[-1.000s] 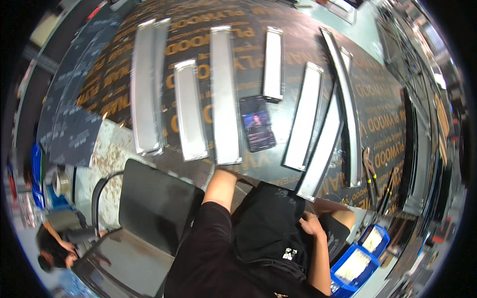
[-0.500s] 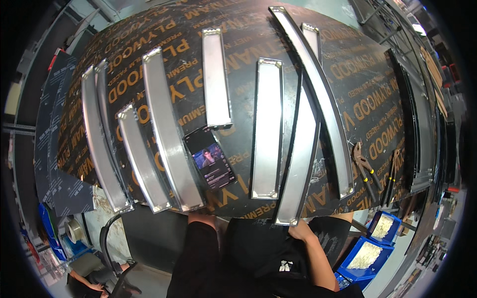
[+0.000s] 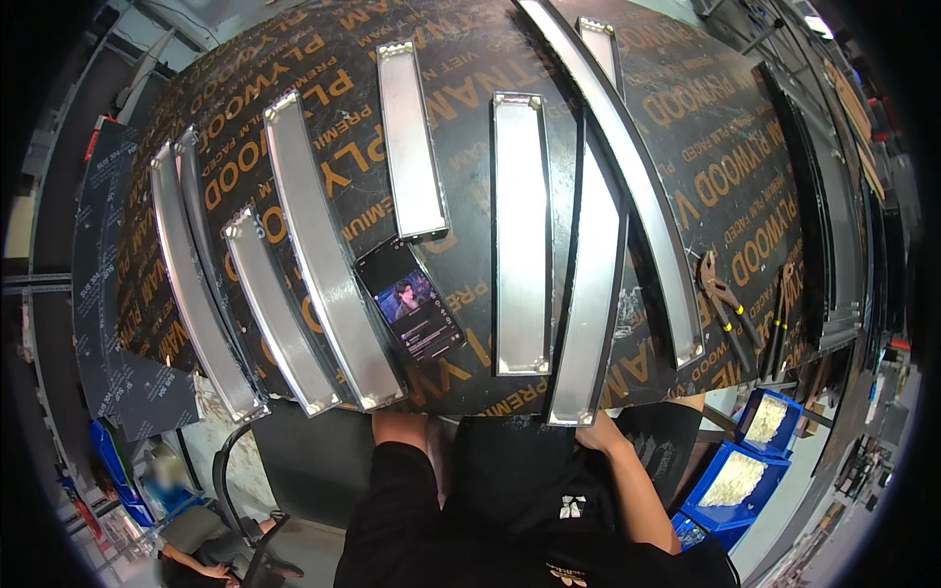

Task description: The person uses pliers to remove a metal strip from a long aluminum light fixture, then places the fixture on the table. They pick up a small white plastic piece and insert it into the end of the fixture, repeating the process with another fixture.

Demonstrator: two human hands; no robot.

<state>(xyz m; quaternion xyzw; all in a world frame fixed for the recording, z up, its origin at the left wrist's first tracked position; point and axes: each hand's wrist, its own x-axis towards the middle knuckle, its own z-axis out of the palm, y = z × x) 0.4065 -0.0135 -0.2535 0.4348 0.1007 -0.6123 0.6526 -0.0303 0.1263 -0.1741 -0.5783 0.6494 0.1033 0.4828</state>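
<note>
My left forearm [image 3: 400, 431] reaches under the near table edge, which hides the hand itself. Close by the near end of a long metal channel strip [image 3: 580, 377] is my right hand [image 3: 594, 432]. Its fingers are hidden behind the table edge and that strip end, so I cannot make out whether it touches the strip. Another curved strip [image 3: 642, 186] lies across this one. To their left lies a straight, shorter strip [image 3: 521, 245]. A phone [image 3: 412, 302] with a lit video screen rests on the table beside a long curved strip [image 3: 328, 265].
Several more metal strips [image 3: 412, 147] lie across the dark printed plywood table [image 3: 461, 294]. Pliers [image 3: 725, 299] and a second yellow-banded tool [image 3: 781, 323] are at the right. Blue bins [image 3: 730, 480] with pale small parts stand below right. Another person [image 3: 201, 563] sits at lower left.
My view has shifted a little, so the table and strips appear slightly higher. The phone's video picture differs. Both arms stay in nearly the same place at the table edge.
</note>
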